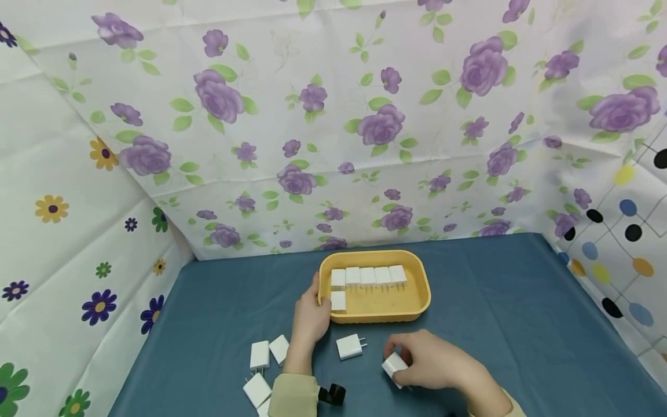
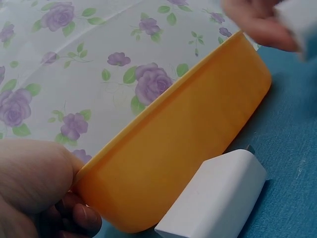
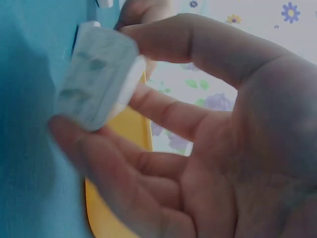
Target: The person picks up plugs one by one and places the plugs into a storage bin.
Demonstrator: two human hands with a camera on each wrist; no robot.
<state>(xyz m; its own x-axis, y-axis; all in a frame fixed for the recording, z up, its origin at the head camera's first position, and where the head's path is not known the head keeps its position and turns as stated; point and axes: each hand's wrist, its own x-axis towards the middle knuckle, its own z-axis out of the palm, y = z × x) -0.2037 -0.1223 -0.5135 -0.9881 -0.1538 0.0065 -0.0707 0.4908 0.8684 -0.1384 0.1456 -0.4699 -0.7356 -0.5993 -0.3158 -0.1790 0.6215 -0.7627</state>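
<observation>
Yellow and round-cornered, the tray sits on the blue cloth near the floral sheet, its rim pinched at the left end by the left hand, thumb over the edge and fingers curled outside. Inside it, five white chargers stand side by side in a row along the far wall, prongs showing toward the near side on most of them; a sixth charger lies in the near left corner. The right hand, in front of the tray and a little to its right, pinches another charger between thumb and fingers, tilted; I cannot tell whether it touches the cloth. Between the two hands, a loose charger lies just off the tray's near wall, prongs pointing right. Left of the left forearm is a cluster of chargers, partly hidden by the sleeve.
</observation>
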